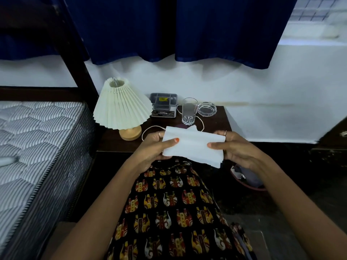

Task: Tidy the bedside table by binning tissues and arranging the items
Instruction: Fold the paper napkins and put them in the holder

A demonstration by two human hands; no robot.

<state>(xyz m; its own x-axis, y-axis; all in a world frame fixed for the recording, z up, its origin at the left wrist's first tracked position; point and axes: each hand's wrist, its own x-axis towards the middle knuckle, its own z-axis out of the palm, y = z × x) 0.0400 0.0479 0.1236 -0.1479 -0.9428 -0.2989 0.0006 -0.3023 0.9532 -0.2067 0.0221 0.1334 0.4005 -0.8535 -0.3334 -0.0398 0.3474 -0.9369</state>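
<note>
A white folded tissue [193,145] is held flat between both hands above the front edge of the dark bedside table [221,121]. My left hand [152,147] grips its left end with the thumb on top. My right hand [238,149] grips its right end. On the table stand a cream pleated lamp [122,107] at the left, a grey organiser box [163,105] at the back, a clear drinking glass [189,111] and a glass ashtray [207,109]. A thin white cord [148,129] loops across the table behind the tissue.
A striped mattress [37,143] lies to the left of the table. A pinkish bin [249,179] sits on the floor below my right hand, partly hidden. Blue curtains [169,29] hang on the wall behind. My patterned dress [169,203] fills the lower middle.
</note>
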